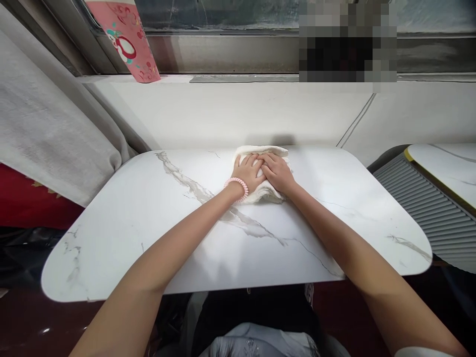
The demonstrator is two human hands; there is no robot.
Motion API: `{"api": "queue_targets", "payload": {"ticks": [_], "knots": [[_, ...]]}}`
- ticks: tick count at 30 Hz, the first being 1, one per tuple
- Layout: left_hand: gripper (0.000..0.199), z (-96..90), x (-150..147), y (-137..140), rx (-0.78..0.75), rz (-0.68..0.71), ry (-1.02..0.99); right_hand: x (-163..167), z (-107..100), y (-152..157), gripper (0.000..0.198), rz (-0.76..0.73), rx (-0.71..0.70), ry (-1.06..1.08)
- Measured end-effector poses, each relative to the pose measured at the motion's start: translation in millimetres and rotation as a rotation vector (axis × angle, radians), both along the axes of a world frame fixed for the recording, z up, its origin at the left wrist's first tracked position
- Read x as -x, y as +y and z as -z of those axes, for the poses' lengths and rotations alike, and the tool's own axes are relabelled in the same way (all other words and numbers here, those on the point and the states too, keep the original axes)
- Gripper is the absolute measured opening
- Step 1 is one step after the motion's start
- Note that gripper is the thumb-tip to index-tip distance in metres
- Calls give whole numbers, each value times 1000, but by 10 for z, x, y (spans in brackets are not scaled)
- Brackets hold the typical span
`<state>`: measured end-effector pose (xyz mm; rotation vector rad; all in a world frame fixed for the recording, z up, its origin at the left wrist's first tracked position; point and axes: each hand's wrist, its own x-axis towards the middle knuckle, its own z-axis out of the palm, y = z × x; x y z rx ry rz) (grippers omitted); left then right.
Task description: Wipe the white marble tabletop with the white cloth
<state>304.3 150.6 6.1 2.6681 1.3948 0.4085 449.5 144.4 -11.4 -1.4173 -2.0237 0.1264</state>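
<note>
A folded white cloth (273, 191) lies on the white marbled table (122, 223) near its back edge. My left hand (248, 172) rests on the cloth with fingers spread and lying flat; a pink coiled band (243, 186) circles the wrist. Beside it, my right hand (278, 172) presses on the cloth's right side, fingers stretched out towards the left hand. Their fingertips meet or overlap near the middle of the cloth. The underside of the cloth is hidden.
A pink patterned cup-like container (128, 44) stands on the window ledge. Grey-white curtain (55, 104) hangs at the left, over red fabric (33, 198). At the right are a ribbed grey panel (427, 203) and another marbled surface (446, 163). A thin cord (357, 119) runs down the wall.
</note>
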Motion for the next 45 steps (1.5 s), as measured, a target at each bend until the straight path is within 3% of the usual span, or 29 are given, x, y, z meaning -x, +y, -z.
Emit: {"api": "queue_targets", "payload": {"ticks": [17,26,34,45], "knots": [[59,-30,155,-1377,2,38,58,103,-118,-1433,41,-86,47,-109],[64,-34,53,-1841,11,51,78,-68,-213,-1850,44,-221,102,-152],[68,-45,-222,-1800,38,80,70,-374,-155,-1756,43,-292,50,-112],[63,-21,-523,-1138,49,16,16,-602,-125,-1005,38,-263,22,-67]]}}
